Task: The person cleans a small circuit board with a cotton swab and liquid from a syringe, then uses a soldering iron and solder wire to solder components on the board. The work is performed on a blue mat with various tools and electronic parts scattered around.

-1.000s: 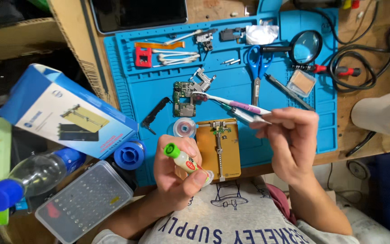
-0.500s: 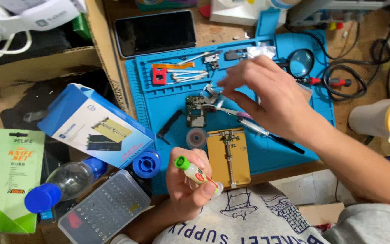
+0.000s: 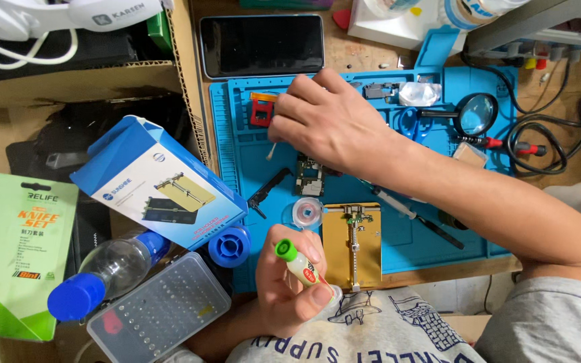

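A green card pack [image 3: 21, 255] lies at the table's left edge, a blue box [image 3: 159, 181] beside it. Left hand [image 3: 290, 282] fingers clamp a green-capped tube [image 3: 300, 263] near the front edge; right hand [image 3: 331, 121] fingers pinch a swab [image 3: 272, 150] over the blue mat [image 3: 411, 242].

Dark phone [image 3: 261, 46], magnifying glass [image 3: 476, 114], blue box [image 3: 159, 185], blue-capped bottle [image 3: 105, 273]

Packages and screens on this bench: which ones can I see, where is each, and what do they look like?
Blue box: left of the mat, tilted, yellow picture.
Green card pack: far left, flat, orange lettering.
Phone: top centre, dark screen.
Small tube: in the left hand, green cap, labelled.
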